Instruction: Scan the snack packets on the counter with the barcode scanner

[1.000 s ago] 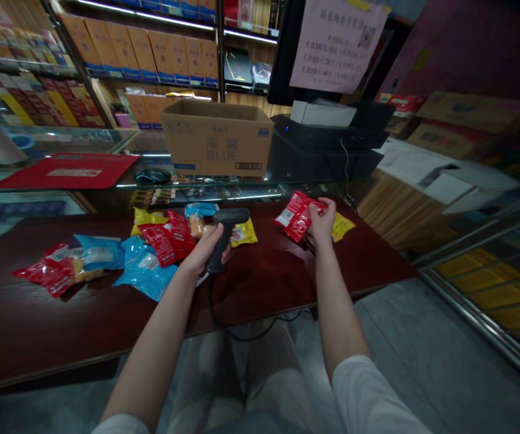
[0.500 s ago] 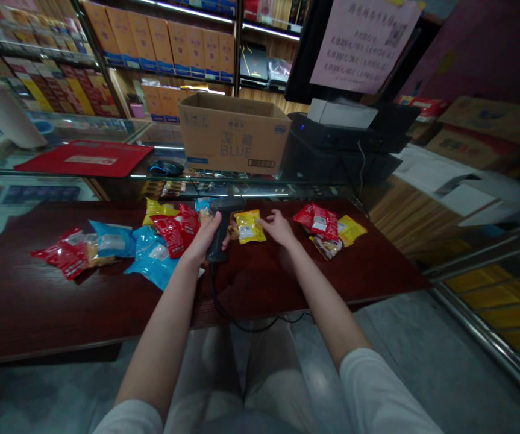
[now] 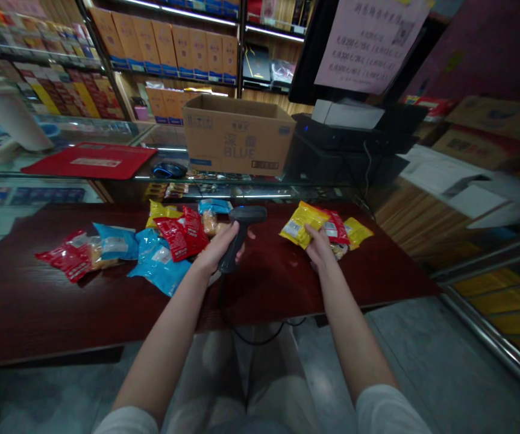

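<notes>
My left hand [image 3: 218, 252] is wrapped round the grip of a black handheld barcode scanner [image 3: 240, 232], whose head points right and whose cable [image 3: 241, 328] hangs off the table's front. My right hand [image 3: 317, 246] holds a yellow snack packet [image 3: 299, 224] tilted up above the dark red table [image 3: 264, 283], facing the scanner. Just behind it lie a red packet [image 3: 334, 228] and another yellow packet [image 3: 357, 232]. Left of the scanner lies a heap of red, blue and yellow packets [image 3: 169, 241].
A glass counter [image 3: 119, 178] behind the table carries a cardboard box [image 3: 237, 135], a mouse [image 3: 169, 169], a red mat [image 3: 90, 161] and a black printer [image 3: 345, 135]. Shelves of boxed goods line the back wall. A metal rail [image 3: 490, 337] runs along the floor at right.
My right hand set the red packet down at the right, reached left for the yellow packet and lifted it to the right. The scanner in my left hand rose slightly.
</notes>
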Motion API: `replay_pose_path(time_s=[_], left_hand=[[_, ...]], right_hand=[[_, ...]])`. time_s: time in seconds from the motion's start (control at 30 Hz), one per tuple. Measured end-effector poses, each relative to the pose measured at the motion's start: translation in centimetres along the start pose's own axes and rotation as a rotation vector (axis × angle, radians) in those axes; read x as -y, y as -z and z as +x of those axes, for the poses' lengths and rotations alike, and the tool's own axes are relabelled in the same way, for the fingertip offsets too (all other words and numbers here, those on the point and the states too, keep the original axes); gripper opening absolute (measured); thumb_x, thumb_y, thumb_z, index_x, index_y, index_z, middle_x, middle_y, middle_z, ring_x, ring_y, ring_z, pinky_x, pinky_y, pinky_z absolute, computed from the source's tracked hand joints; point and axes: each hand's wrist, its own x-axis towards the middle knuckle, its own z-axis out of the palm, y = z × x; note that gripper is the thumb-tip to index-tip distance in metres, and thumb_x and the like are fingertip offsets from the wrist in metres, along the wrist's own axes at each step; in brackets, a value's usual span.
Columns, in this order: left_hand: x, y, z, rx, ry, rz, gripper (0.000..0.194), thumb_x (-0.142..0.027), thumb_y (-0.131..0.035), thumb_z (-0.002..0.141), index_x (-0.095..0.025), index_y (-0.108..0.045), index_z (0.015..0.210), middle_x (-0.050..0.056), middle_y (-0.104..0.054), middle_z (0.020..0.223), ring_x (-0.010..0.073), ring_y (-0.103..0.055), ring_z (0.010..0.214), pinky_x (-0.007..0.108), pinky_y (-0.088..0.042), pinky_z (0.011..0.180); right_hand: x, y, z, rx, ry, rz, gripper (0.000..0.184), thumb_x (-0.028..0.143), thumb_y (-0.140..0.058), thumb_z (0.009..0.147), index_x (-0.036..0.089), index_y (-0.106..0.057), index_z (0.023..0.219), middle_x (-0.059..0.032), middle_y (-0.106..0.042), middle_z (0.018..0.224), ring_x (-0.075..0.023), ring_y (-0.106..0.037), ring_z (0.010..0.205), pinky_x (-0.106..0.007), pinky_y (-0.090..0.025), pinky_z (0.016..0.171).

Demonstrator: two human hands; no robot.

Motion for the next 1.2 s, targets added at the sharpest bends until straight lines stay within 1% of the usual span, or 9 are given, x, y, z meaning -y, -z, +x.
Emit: replay_pose_path(time_s=[0.23,0.4,0.57,0.7,0.83,0.93,1.03,1.13,1.2], left_hand=[[0.9,-2.6,-0.1,0.040,0.077,0.093,0.070,-0.078,-0.052,0.080,-0.013,-0.063,0.102,-0.003,-0.051,0.048,0.0097,-0.046,0.039,0.019,-0.033,0.038],[1.5,-3.2,0.1,0.068,0.062,0.067,0.060,-0.074,-0.057,0.080,-0.016,-0.058,0.095,-0.004,-0.051,0.050,0.0095,-0.046,0.040,0.020,-0.034,0.039],[2.1,-3.4,0.2,0.065,0.059,0.044,0.058,-0.073,-0.062,0.077,-0.017,-0.054,0.090,-0.005,-0.051,0.052,0.0084,-0.043,0.039,0.020,-0.033,0.038],[1.5,-1.8,0.2,0.004,0.065,0.075,0.062,-0.075,-0.055,0.081,-0.015,-0.059,0.097,-0.004,-0.052,0.050,0.0091,-0.046,0.039,0.019,-0.035,0.038],[0.0,1.0,-0.1,-0.077,0.033,0.044,0.066,-0.076,-0.056,0.080,-0.014,-0.062,0.102,-0.003,-0.052,0.048,0.0104,-0.047,0.038,0.020,-0.035,0.038],[-1.1,2.7,-0.4,-0.188,-0.026,-0.016,0.066,-0.075,-0.057,0.080,-0.012,-0.062,0.101,-0.003,-0.051,0.048,0.0098,-0.045,0.037,0.021,-0.035,0.037],[-1.7,3.6,-0.6,-0.286,-0.078,-0.045,0.065,-0.074,-0.057,0.081,-0.011,-0.063,0.098,-0.003,-0.051,0.049,0.0088,-0.043,0.037,0.020,-0.034,0.037],[-1.8,4.0,-0.7,-0.344,-0.085,-0.027,0.063,-0.072,-0.055,0.083,-0.011,-0.063,0.095,-0.002,-0.051,0.048,0.0090,-0.044,0.038,0.020,-0.035,0.038],[-1.7,4.0,-0.6,-0.359,-0.069,-0.012,0.062,-0.072,-0.052,0.085,-0.011,-0.063,0.094,-0.002,-0.051,0.048,0.0096,-0.045,0.038,0.020,-0.035,0.039]], right_hand=[[0.1,-1.1,-0.6,0.028,-0.028,0.029,0.046,0.034,-0.078,0.064,0.031,-0.057,0.104,0.0012,-0.071,0.107,-0.0214,-0.068,0.108,-0.039,-0.058,0.093],[-0.3,-2.1,-1.1,0.029,-0.051,0.026,0.052,0.037,-0.076,0.062,0.031,-0.055,0.109,-0.0001,-0.072,0.103,-0.0252,-0.069,0.105,-0.044,-0.059,0.090],[-0.1,-2.5,-2.0,0.052,0.024,-0.010,0.055,0.041,-0.077,0.063,0.031,-0.054,0.112,-0.0020,-0.071,0.104,-0.0255,-0.069,0.104,-0.043,-0.059,0.088],[3.2,0.5,-0.7,-0.022,0.208,-0.211,0.053,0.048,-0.076,0.068,0.028,-0.054,0.112,-0.0047,-0.069,0.112,-0.0233,-0.068,0.100,-0.041,-0.057,0.087],[7.7,6.0,2.6,-0.346,0.410,-0.686,0.047,0.052,-0.068,0.074,0.018,-0.059,0.104,-0.0139,-0.068,0.110,-0.0274,-0.066,0.100,-0.047,-0.053,0.092],[9.5,8.8,4.0,-0.488,0.183,-1.041,0.053,0.042,-0.066,0.077,0.012,-0.056,0.120,-0.0210,-0.067,0.115,-0.0339,-0.064,0.109,-0.051,-0.049,0.096],[9.7,9.4,3.6,-0.522,0.015,-1.273,0.052,0.031,-0.060,0.082,0.008,-0.053,0.128,-0.0277,-0.060,0.127,-0.0401,-0.057,0.123,-0.056,-0.043,0.101],[8.8,7.3,2.2,-0.532,0.283,-1.318,0.042,0.027,-0.054,0.085,0.013,-0.058,0.124,-0.0242,-0.054,0.137,-0.0399,-0.047,0.133,-0.061,-0.035,0.107],[7.3,4.0,1.1,-0.399,0.502,-1.201,0.036,0.026,-0.051,0.086,0.017,-0.060,0.120,-0.0189,-0.058,0.132,-0.0351,-0.049,0.130,-0.059,-0.034,0.110]])
